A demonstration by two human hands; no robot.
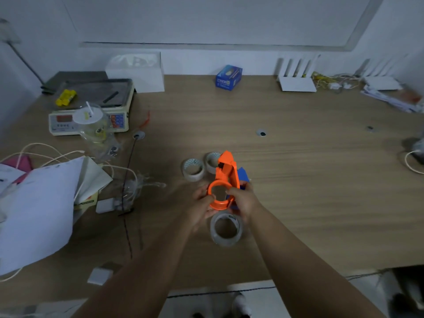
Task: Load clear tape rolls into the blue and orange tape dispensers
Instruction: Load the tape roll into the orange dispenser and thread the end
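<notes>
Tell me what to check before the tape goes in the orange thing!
1. Orange dispenser held by both hands: ok, left hand and right hand grip its ring.
2. Ring empty: ok, the table shows through it.
3. Clear tape roll close: ok, lying just below the hands.
4. A hand free to pick it up: not ok.
5. Blue dispenser ready: cannot tell, mostly hidden.

tape roll (226, 228) before dispenser (223, 180), on table (298, 180)
</notes>
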